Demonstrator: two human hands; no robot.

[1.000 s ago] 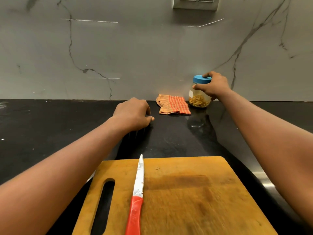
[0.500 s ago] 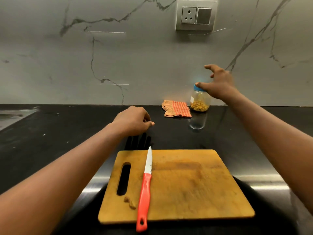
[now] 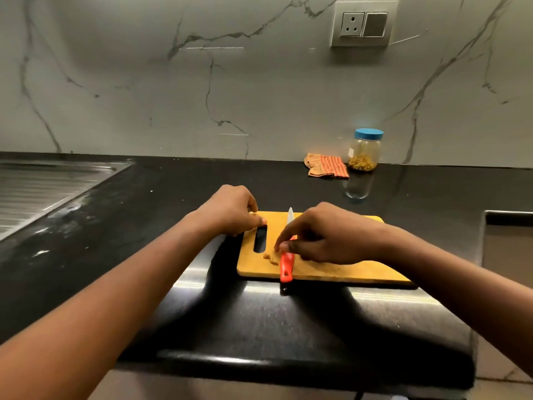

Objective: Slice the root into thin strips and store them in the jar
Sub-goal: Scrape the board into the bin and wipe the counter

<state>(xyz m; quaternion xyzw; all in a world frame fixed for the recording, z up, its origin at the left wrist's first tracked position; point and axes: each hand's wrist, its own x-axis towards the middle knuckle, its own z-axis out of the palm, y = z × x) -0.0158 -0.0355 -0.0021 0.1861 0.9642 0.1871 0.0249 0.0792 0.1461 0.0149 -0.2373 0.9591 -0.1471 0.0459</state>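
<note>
Blue-lidded jar point(image 3: 364, 153) sat released at 1 o'clock. Right hand point(image 3: 326, 235) had moved, grip pinching knife point(image 3: 286, 267). Left hand point(image 3: 230, 210) grip curled on board point(image 3: 346, 269) corner. Root point(image 3: 270, 258) probably next.

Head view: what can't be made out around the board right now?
All in the head view:
1. Knife: mid-section hidden under the right hand; grip or mere touch, unclear.
2. Root piece: tiny, blurred, partly behind that hand's fingers.
3. Left hand: curled at the cutting board corner; holding anything, cannot tell.
4. Jar: contents too small to identify.
</note>
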